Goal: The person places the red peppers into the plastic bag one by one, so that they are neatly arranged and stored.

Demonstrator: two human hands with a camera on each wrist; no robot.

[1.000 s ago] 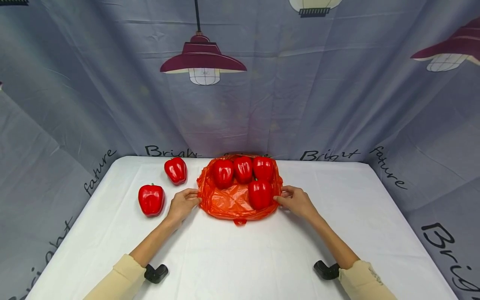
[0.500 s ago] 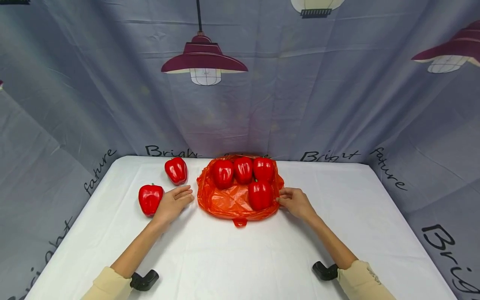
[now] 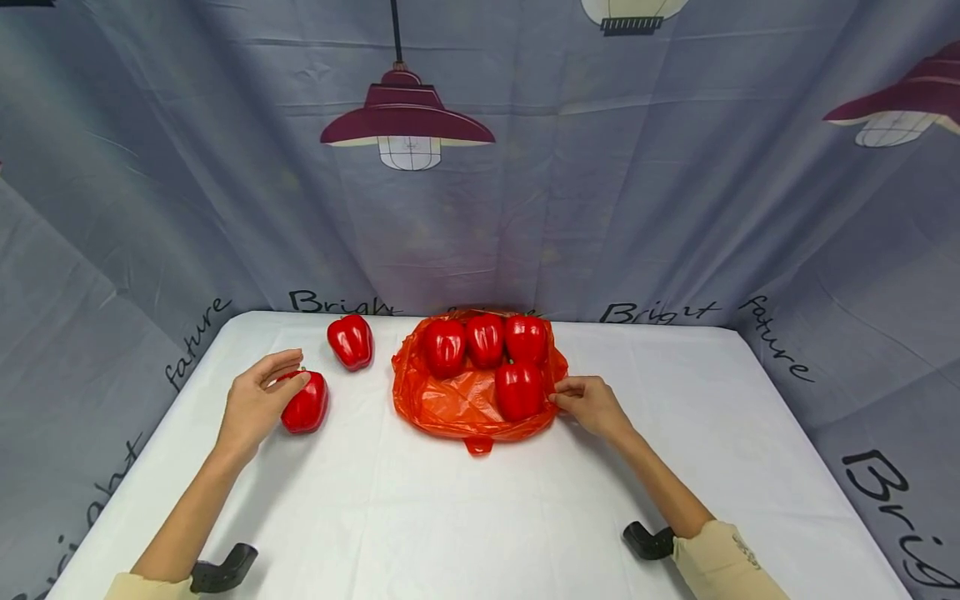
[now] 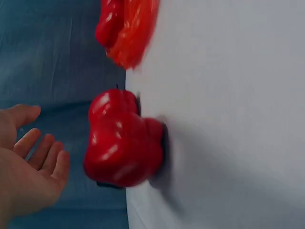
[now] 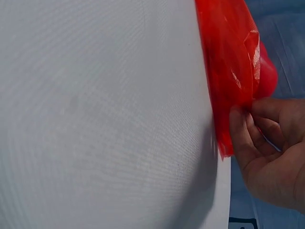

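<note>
A red plastic bag, its mouth spread wide, lies at the middle back of the table with several red bell peppers in it. My right hand pinches the bag's right edge between thumb and fingers; the right wrist view shows the red film at the fingertips. Left of the bag, two red bell peppers lie loose: a nearer one and a farther one. My left hand is beside the nearer pepper, partly covering it in the head view. In the left wrist view its fingers are loosely bent, apart from the pepper.
White cloth covers the table. A grey curtain printed with lamps and lettering hangs directly behind the bag and along both sides. Black camera mounts stick out at both wrists.
My left hand has let go of the bag's left edge and moved left to the nearer loose pepper. The right hand stays at the bag's right edge.
</note>
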